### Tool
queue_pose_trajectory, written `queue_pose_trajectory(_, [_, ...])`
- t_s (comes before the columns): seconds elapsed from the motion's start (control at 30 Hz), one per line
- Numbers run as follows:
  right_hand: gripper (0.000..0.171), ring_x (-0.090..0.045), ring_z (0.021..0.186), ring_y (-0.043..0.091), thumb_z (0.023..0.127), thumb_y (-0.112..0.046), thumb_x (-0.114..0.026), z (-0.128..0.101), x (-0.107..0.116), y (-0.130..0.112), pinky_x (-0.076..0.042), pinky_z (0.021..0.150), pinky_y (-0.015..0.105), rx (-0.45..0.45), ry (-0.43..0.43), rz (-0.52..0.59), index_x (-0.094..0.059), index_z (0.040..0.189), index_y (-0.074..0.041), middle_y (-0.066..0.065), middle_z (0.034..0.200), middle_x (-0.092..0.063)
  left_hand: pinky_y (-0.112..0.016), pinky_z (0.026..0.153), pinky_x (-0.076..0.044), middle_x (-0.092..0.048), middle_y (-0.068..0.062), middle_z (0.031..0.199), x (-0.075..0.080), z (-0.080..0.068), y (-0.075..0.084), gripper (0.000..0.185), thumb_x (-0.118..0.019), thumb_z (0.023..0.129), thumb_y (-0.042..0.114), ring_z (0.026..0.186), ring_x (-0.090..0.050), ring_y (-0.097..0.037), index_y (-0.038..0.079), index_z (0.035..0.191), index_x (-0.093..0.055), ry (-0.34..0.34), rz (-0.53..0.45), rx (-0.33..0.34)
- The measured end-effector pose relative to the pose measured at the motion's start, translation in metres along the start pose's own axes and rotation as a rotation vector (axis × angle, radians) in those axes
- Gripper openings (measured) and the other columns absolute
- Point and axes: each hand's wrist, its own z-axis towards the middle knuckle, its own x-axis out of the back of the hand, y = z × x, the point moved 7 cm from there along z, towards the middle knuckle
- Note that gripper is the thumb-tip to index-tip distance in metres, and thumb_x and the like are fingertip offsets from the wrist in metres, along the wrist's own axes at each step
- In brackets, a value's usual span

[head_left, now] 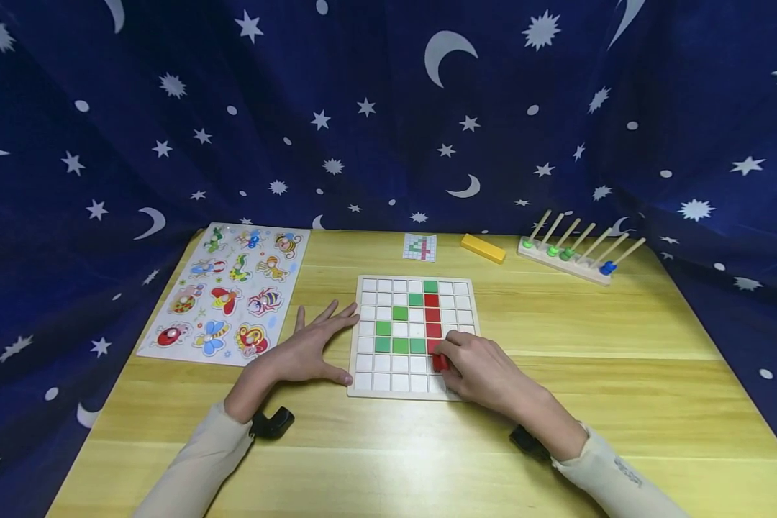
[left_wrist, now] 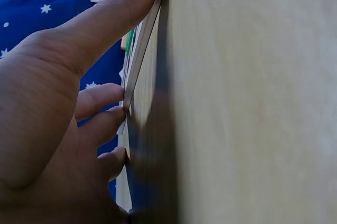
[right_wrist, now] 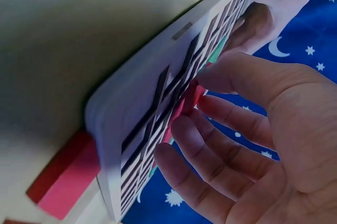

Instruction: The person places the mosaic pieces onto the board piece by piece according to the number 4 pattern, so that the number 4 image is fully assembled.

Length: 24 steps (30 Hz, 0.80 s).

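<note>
Nearest the head camera: two pale sleeves, a dark wrist mount on each, resting on the yellow wooden worktop [head_left: 621,316].

Left hand [head_left: 307,349] flat on the worktop, fingers straight and spread, fingertips and thumb against the left edge of the grid board [head_left: 366,388]; nothing held (in the left wrist view, thumb [left_wrist: 113,16] along the board's edge [left_wrist: 143,42] and the other fingers touching it lower down).

Right hand [head_left: 482,370] over the board's lower right part, fingers curled, grip narrowed to a pinch on a red tile [head_left: 439,363] at the foot of the red column. Same pinch from the right wrist view: fingertips [right_wrist: 210,79] closed on the red tile [right_wrist: 192,98] at the board's face [right_wrist: 142,98]; whether the tile sits fully in its cell, cannot tell. Also in that view, more red pieces [right_wrist: 66,179] on the worktop just beside the board's edge.

On the board: white cells, a column of red tiles [head_left: 432,314] right of centre, green tiles [head_left: 399,345] in a diagonal and a row to its left.

Elsewhere on the worktop: an insect peg puzzle [head_left: 229,295] to the left of the board, a small pattern card [head_left: 419,247] behind it, a yellow block [head_left: 483,248] beside the card, and a wooden peg rack [head_left: 573,255] with green and blue beads at the far right. Behind all, dark blue cloth [head_left: 362,108] printed with moons and stars.
</note>
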Motion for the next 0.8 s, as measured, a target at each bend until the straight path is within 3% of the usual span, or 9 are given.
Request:
queue_pose_trajectory(0.3, [0.018,-0.044,0.066,0.01,0.076,-0.004,-0.078,0.0057,-0.0052,-0.0038,-0.04,0.055,0.022,0.006,-0.012,-0.018,-0.072,0.093,-0.01,-0.007,0.079,-0.05,-0.069,0.108,0.018,-0.013,0.005,0.166,0.0002,0.0,-0.0016,0.106,-0.084,0.072,0.056,0.153,-0.001,-0.027,0.021,0.157,-0.034,0.002,-0.002,0.003])
queue_pose_trajectory(0.8, [0.021,-0.044,0.068,0.009,0.08,-0.011,-0.08,-0.002,0.0,-0.0014,-0.039,0.055,0.022,-0.022,-0.007,-0.007,-0.076,0.101,-0.01,-0.005,0.083,-0.054,-0.069,0.108,0.018,-0.015,0.004,0.166,0.0014,-0.0005,0.0008,0.106,-0.085,0.072,0.056,0.152,-0.001,-0.027,0.019,0.157,-0.034,0.006,-0.012,-0.011])
